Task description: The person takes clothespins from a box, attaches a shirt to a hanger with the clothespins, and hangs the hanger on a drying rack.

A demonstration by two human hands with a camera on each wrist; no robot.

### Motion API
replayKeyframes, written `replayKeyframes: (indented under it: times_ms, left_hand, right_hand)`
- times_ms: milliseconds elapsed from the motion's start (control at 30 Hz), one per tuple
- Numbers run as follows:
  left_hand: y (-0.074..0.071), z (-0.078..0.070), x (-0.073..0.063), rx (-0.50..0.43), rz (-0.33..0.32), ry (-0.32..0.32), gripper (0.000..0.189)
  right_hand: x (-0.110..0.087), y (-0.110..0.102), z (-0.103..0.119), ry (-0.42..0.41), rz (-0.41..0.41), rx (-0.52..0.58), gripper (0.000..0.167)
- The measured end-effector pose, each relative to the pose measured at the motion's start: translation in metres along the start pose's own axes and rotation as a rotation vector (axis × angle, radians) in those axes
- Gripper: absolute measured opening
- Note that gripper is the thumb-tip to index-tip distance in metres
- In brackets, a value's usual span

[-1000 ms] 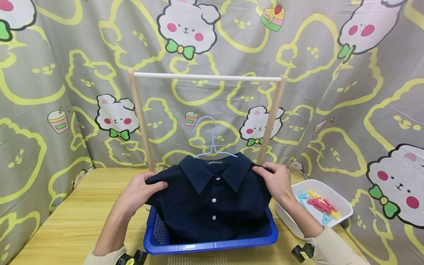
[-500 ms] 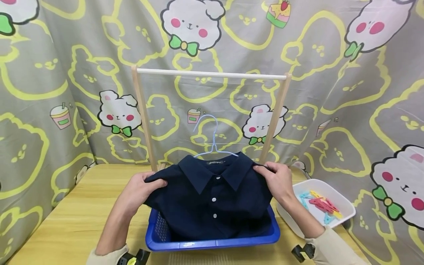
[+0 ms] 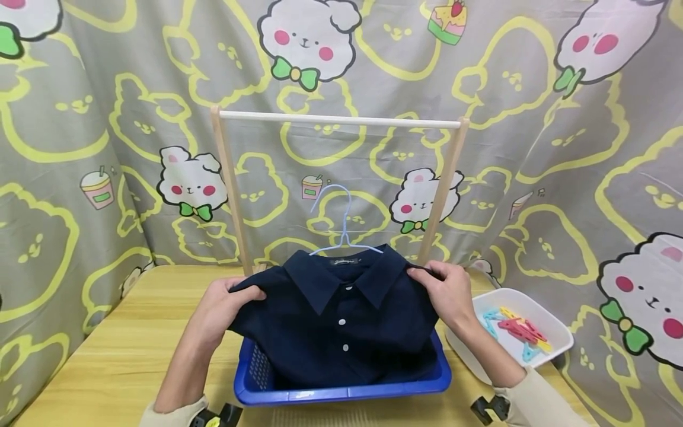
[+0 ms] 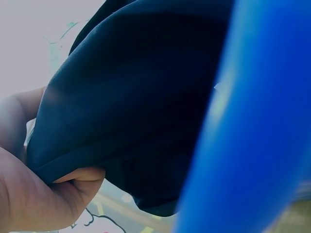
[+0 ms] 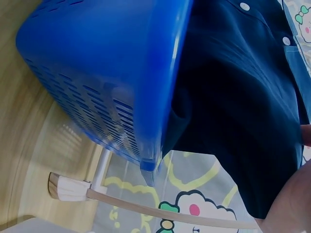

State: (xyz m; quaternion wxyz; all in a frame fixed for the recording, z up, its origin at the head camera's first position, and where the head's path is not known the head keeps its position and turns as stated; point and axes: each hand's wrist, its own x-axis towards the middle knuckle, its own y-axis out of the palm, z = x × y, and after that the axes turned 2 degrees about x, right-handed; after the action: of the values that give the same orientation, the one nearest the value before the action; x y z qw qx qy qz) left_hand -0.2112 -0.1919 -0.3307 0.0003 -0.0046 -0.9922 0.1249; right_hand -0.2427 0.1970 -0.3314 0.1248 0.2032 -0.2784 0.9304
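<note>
A navy button-up shirt with a pointed collar stands half out of a blue plastic basket. Its lower part is hidden inside the basket. A light-blue wire hanger is in the shirt, its hook rising above the collar. My left hand pinches the shirt at one shoulder, thumb in front; in the left wrist view the thumb and curled fingers hold a fold of cloth. At the other shoulder my right hand pinches the fabric near the collar. The right wrist view shows the shirt spilling over the basket rim.
Behind the basket stands a wooden rack with a white crossbar. A white tub on the right holds several coloured clothespins. Everything rests on a wood-grain table, with a patterned curtain around it.
The view shifts slightly. My left hand has moved a little to the left, drawing its shoulder of the shirt outward. The right hand keeps its hold in nearly the same place.
</note>
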Motion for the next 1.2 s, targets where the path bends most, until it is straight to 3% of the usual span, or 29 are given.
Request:
replayKeyframes:
  times_ms: [233, 600, 867, 1200]
  left_hand:
    - [0.0, 0.0, -0.001, -0.014, -0.032, -0.001, 0.031]
    - [-0.001, -0.001, -0.002, 0.023, -0.055, 0.01, 0.03]
    - [-0.003, 0.001, 0.0, 0.015, 0.001, 0.025, 0.022]
    - [-0.005, 0.001, 0.0, 0.024, 0.021, 0.036, 0.02]
  right_hand:
    - [-0.002, -0.003, 0.002, -0.016, 0.025, -0.023, 0.036]
    - [-0.005, -0.003, 0.005, -0.036, 0.036, -0.075, 0.026]
    - [-0.005, -0.005, 0.008, -0.038, 0.044, -0.093, 0.02]
    - [-0.001, -0.009, 0.014, -0.023, 0.034, -0.081, 0.017]
